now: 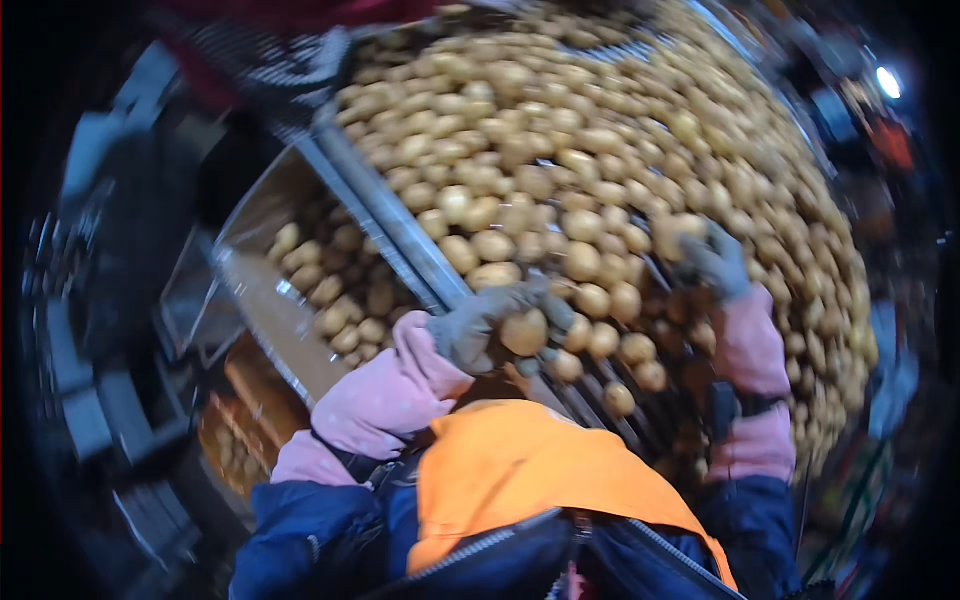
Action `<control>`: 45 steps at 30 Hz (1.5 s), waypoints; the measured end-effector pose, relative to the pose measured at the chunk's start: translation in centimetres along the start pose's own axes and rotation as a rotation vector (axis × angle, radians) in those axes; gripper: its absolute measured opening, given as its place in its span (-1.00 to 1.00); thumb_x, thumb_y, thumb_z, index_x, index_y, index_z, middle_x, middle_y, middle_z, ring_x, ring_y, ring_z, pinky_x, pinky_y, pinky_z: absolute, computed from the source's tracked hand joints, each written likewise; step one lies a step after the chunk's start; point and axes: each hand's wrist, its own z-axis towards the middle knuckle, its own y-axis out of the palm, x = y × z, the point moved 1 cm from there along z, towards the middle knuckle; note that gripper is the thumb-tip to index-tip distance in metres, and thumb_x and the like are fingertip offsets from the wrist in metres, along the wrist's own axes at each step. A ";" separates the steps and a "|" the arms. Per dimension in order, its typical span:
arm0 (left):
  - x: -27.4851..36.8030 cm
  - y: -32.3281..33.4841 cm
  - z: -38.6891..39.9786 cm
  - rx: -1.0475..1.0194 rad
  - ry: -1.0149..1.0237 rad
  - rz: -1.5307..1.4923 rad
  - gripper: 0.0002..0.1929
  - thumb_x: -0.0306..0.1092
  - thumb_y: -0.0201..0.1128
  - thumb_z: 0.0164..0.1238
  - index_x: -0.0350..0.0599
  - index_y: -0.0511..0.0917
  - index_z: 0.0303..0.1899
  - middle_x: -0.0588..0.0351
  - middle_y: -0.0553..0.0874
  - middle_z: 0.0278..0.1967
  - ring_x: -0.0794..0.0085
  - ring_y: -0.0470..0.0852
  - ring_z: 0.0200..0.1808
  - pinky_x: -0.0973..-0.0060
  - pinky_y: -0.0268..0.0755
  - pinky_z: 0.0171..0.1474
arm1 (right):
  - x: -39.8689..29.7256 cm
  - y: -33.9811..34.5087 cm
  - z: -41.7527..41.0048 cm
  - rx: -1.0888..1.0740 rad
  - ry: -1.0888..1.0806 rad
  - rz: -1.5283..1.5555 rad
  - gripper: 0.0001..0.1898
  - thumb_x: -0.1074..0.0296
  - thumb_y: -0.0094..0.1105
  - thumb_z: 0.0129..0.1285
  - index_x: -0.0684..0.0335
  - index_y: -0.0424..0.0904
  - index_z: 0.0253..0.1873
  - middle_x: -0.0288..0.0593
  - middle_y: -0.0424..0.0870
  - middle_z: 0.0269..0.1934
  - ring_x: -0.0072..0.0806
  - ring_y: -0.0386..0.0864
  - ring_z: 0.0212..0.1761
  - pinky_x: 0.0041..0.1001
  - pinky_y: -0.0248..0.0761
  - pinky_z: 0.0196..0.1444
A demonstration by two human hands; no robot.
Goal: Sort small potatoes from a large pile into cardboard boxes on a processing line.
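Observation:
In a grey work glove, my left hand (499, 319) curls around a potato (523, 332) close to my chest, beside the near end of a metal rail (390, 206). My right hand (712, 259), gloved the same way, grips a larger potato (673, 234) farther out on the right. Between and beyond the hands spreads a deep heap of pale potatoes (540, 157). Several loose ones (637, 349) lie nearest me on dark bars (600, 397). Motion blurs the picture, so the fingertips are unclear.
Left of the rail, a lined box (259, 315) holds more potatoes (330, 285). An orange mesh sack (232, 442) with potatoes stands lower left. Pale crates (112, 412) stand at far left. Dark red cloth (300, 11) shows at the top edge, and a lamp (888, 82) shines upper right.

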 end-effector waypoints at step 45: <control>-12.5 -3.0 -34.6 1.771 1.368 0.151 -0.45 -0.65 0.32 0.12 -0.33 0.49 0.23 -0.04 0.69 -0.12 0.47 0.70 -0.28 0.61 0.61 -0.28 | -5.0 24.0 -4.5 -0.208 -1.018 -0.863 -0.43 0.28 0.21 0.27 0.30 0.45 0.38 0.09 0.52 0.28 0.00 0.46 0.28 -0.11 0.24 0.33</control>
